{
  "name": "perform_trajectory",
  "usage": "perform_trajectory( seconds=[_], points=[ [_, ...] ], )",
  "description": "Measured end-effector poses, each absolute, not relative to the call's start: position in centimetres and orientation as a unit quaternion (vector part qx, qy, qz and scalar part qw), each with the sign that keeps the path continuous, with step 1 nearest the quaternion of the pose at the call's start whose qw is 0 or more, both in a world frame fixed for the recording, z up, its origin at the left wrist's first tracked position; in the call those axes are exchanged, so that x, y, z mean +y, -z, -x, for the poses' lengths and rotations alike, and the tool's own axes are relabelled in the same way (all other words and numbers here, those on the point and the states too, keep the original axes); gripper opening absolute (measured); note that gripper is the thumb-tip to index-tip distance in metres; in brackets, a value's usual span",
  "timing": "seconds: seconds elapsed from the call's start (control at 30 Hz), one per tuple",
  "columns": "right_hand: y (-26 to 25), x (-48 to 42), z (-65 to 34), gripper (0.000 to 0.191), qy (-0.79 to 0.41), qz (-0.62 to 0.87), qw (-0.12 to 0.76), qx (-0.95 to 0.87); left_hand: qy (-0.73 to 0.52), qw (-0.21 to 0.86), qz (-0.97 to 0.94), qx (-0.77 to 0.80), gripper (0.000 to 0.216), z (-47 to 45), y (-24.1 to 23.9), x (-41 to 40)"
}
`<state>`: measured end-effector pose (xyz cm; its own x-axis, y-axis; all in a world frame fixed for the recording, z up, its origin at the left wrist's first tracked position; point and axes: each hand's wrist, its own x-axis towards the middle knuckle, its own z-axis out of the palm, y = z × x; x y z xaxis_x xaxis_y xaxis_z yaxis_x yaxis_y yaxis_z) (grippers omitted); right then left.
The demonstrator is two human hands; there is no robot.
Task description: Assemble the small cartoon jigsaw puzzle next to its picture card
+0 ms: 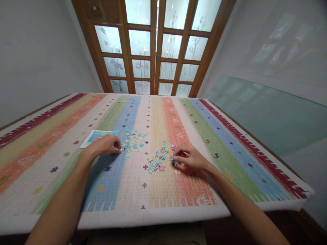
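Small jigsaw puzzle pieces in teal, pink and yellow lie on the cloth in two loose groups, a left pile [134,140] and a right pile [157,161]. My left hand [108,144] is closed at the left pile's edge, its fingertips pinching a jigsaw piece [123,149]. Beside the right pile, my right hand [190,156] has thumb and forefinger together on a jigsaw piece [171,158], with a few pieces partly hidden under it. Partly behind my left hand lies a picture card [95,135] in teal with a pink figure.
A striped, patterned cloth [143,190] covers the wide table, its near edge hanging in front of me. Wooden doors with frosted panes [139,42] stand beyond the far edge. A greenish glass panel [265,112] is along the right wall.
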<state>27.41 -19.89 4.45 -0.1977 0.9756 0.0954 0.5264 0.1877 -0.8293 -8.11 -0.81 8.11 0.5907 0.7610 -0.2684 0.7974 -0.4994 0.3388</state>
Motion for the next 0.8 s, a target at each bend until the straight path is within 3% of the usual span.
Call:
perform_trajectory(
  seconds=[0.3, 0.57, 0.8],
  points=[
    [-4.6, -19.9, -27.6, 0.023, -0.331, 0.538, 0.354, -0.690, 0.061, 0.191, -0.865, 0.461, 0.021, 7.3, -9.1, -1.8],
    [-5.6, -19.9, -28.7, 0.030, -0.274, 0.549, 0.475, -0.631, 0.055, 0.195, -0.869, 0.451, 0.014, 7.0, -9.2, -1.8],
    [-5.3, -19.8, -29.2, 0.026, -0.293, 0.549, 0.391, -0.678, 0.065, 0.226, -0.866, 0.441, 0.015, 7.6, -8.5, -1.5]
  ],
)
